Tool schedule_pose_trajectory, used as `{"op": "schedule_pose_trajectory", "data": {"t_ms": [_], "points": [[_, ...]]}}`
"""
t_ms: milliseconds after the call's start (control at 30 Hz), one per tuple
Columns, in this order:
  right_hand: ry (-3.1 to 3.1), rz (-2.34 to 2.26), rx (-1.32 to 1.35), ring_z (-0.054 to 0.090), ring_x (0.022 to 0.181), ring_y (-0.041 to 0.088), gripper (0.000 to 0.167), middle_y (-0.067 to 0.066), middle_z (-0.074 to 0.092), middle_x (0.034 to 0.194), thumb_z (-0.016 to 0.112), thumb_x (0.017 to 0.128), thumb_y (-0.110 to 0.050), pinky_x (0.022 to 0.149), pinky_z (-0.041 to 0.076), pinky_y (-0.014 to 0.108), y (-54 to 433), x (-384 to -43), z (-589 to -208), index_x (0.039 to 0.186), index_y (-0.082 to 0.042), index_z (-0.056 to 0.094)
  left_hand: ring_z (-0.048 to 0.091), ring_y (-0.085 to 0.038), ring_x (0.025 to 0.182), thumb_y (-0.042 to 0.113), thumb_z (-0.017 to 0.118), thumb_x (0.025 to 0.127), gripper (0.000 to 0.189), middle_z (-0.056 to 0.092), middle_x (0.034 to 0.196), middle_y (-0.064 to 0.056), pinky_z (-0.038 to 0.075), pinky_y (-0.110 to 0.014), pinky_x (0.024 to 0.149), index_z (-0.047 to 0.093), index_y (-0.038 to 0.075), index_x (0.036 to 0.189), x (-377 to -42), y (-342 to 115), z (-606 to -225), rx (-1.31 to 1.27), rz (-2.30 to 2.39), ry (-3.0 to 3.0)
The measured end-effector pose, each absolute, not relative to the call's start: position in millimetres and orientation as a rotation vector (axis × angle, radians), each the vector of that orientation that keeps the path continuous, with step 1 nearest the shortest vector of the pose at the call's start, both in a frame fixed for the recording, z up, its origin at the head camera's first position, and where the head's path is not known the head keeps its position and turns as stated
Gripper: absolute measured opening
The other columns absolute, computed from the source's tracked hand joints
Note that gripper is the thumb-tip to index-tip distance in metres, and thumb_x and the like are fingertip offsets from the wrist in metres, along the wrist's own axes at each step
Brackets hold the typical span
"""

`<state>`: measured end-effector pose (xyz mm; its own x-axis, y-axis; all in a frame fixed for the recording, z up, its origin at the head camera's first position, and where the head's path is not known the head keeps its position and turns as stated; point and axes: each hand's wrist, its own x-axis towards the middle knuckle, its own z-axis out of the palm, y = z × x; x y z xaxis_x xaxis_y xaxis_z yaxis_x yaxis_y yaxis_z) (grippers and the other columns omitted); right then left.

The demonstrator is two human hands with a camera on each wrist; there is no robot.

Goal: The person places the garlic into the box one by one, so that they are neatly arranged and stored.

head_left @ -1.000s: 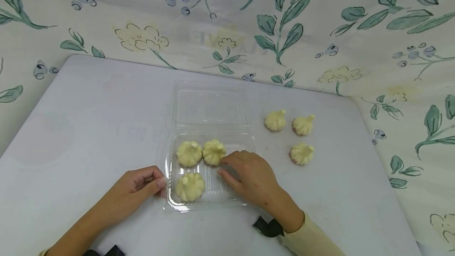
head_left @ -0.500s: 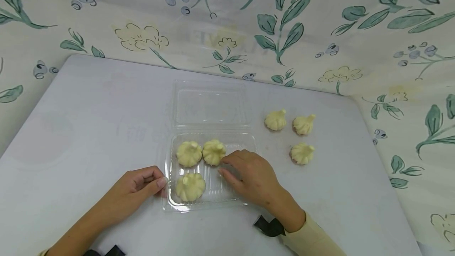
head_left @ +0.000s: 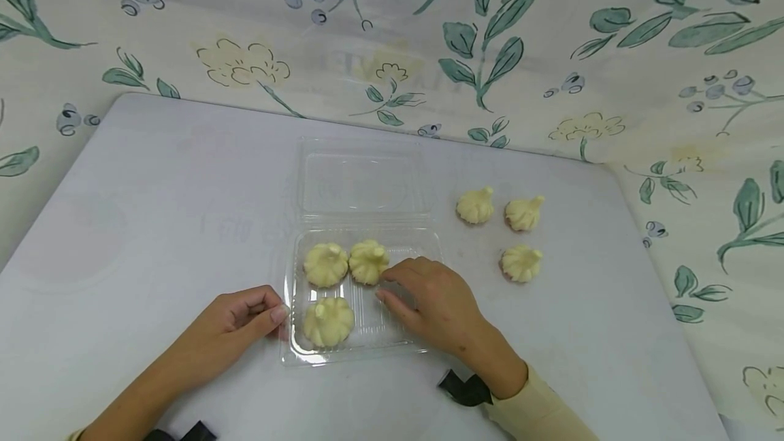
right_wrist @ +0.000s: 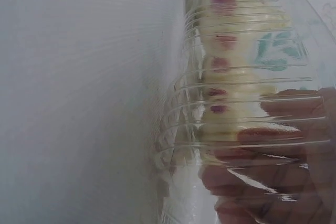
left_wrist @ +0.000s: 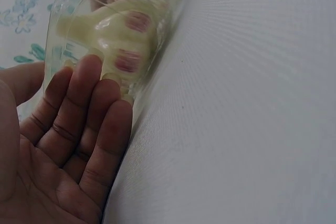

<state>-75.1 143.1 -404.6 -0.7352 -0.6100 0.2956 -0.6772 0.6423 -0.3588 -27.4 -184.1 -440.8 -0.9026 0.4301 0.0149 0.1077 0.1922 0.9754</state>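
Observation:
A clear plastic clamshell box (head_left: 392, 342) lies with its lid folded back. Three pale yellow garlic bulbs sit inside: one back left (head_left: 326, 265), one beside it (head_left: 368, 263), one front left (head_left: 329, 322). My left hand (head_left: 235, 329) holds the box's left rim, thumb at the edge; in the left wrist view its fingertips (left_wrist: 88, 64) meet the outer wall. My right hand (head_left: 437, 305) reaches over the right side, its bent fingers touching the second bulb and its thumb apart. Through the plastic, the right wrist view shows its fingers (right_wrist: 262, 177) beside bulbs with reddish marks (right_wrist: 223, 3).
Three more garlic bulbs lie on the white table right of the box: back left (head_left: 474, 207), back right (head_left: 523, 214) and front (head_left: 520, 264). The open lid (head_left: 364, 182) extends toward the back. A floral cloth (head_left: 392, 39) hangs behind the table.

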Motion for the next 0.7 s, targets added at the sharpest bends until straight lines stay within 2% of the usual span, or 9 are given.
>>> {"op": "schedule_pose_trajectory", "data": {"t_ms": [700], "points": [[-2.715,0.673,1.072,0.071,0.095,0.014,0.019,-0.003,0.076,0.102,0.079,0.095,-0.027,0.080,0.058,0.035,143.8,-75.4,-406.0,0.107,-0.013,0.077,0.070,-0.018,0.082,0.010,0.059,0.108,0.019,0.071,0.085,0.004,0.057,-0.029,0.079,0.066,0.018,0.093,-26.9,-183.8,-441.1,0.500,1.766,2.203]]}}
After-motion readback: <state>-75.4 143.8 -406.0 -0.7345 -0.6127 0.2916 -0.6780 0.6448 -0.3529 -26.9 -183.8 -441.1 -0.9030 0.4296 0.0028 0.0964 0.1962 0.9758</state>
